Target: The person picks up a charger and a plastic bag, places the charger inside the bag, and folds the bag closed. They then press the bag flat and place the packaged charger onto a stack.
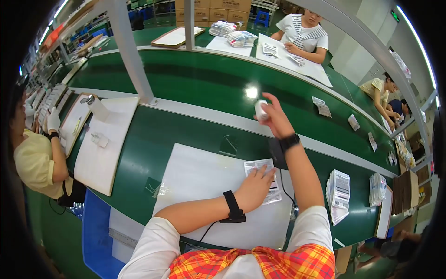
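Observation:
My right hand (276, 119) is raised over the green belt, its fingers closed around a small white block (261, 110), blurred; its exact kind does not show. Below it, my left hand (255, 187) lies with fingers stretched out on a printed white pouch (273, 197). That pouch rests on a white foam mat (195, 179), partly covered by the hand. Both wrists wear black straps. To the right of the mat lies a fanned stack of similar printed pouches (340, 188) on the green table.
A metal rail (209, 120) divides my table from the belt, which carries several pouches (321, 106). On the left, a co-worker (39, 156) sits by another mat with a clear bottle (97, 108). A blue bin (96, 232) stands below. Another person (304, 32) works across the belt.

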The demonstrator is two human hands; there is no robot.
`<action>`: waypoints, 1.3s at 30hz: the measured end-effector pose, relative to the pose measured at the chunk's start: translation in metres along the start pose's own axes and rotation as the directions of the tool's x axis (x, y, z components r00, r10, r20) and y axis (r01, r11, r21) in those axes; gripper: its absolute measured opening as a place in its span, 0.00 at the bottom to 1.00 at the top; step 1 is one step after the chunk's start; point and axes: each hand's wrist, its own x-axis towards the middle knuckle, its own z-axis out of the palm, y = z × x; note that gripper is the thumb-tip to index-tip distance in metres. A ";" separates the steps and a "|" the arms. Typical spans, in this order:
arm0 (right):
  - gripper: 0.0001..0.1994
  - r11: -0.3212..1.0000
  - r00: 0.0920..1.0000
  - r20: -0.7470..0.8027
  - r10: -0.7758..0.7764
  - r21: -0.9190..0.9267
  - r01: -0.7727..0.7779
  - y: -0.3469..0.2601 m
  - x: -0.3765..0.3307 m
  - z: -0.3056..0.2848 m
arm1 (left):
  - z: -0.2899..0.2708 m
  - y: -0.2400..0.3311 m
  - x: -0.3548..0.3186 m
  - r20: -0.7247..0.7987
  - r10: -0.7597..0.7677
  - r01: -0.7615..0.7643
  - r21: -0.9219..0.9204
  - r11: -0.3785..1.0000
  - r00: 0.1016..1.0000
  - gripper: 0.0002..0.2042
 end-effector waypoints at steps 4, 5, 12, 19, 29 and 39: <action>0.27 0.995 0.983 -0.181 -0.003 0.094 0.020 -0.002 -0.126 -0.037 | 0.009 0.007 0.005 -0.063 0.029 -0.029 0.009 1.000 0.998 0.25; 0.28 0.998 0.985 -0.161 -0.063 -0.030 0.059 0.003 -0.153 -0.045 | 0.004 0.008 0.008 -0.014 0.014 -0.014 0.002 1.000 1.000 0.26; 0.33 0.524 0.963 0.007 -0.269 -0.838 0.152 0.022 -0.238 -0.015 | 0.010 -0.009 0.007 -0.028 -0.032 0.029 -0.099 0.995 0.999 0.26; 0.33 0.334 0.944 0.255 -0.208 -0.889 0.314 0.018 -0.249 0.008 | -0.014 -0.005 0.009 0.002 -0.117 0.111 -0.316 0.942 0.993 0.27; 0.16 0.625 0.995 -0.047 -0.085 -0.780 0.016 0.028 -0.223 0.004 | -0.013 0.018 -0.005 0.034 -0.066 0.068 -0.047 0.997 0.997 0.31; 0.14 0.607 0.969 -0.009 -0.246 -0.781 0.147 0.039 -0.227 0.009 | -0.038 0.004 0.003 -0.119 -0.122 0.094 -0.222 0.971 0.985 0.27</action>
